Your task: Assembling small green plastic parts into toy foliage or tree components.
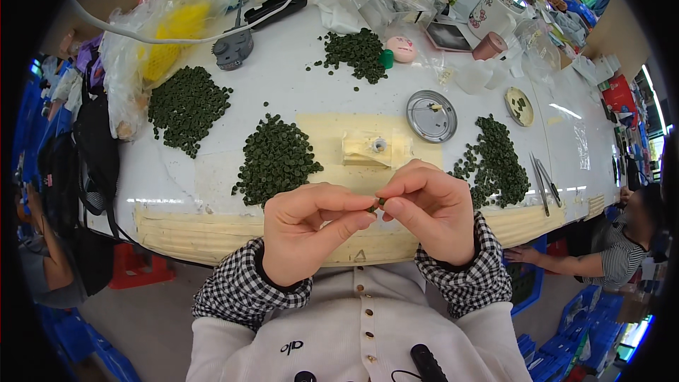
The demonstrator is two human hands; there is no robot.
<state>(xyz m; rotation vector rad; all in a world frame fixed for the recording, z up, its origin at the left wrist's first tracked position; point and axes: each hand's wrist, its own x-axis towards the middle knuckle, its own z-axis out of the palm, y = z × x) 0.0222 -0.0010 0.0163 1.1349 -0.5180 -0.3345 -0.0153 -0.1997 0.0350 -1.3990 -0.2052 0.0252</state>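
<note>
Over the table's near edge, my left hand (pixel 300 230) pinches a tiny dark green piece (pixel 373 208) between thumb and forefinger. My right hand (pixel 440 213) meets it fingertip to fingertip, pinching a similar green piece (pixel 382 201). Whether these are two parts or one is too small to tell. Just beyond the hands, a small block wrapped in cream tape (pixel 364 157) has a round metal hole on top. A heap of small dark green round parts (pixel 278 159) lies beside my left hand. Another heap (pixel 501 163) spreads out beside my right hand.
More green heaps lie at far left (pixel 187 110) and far middle (pixel 356 55). Right of the block are a round metal dish (pixel 431 117), a cream lid (pixel 520 106) and tweezers (pixel 540 185). Plastic bags (pixel 159 49), a mug (pixel 497 10) and a cable (pixel 187 40) crowd the back. Other people sit nearby.
</note>
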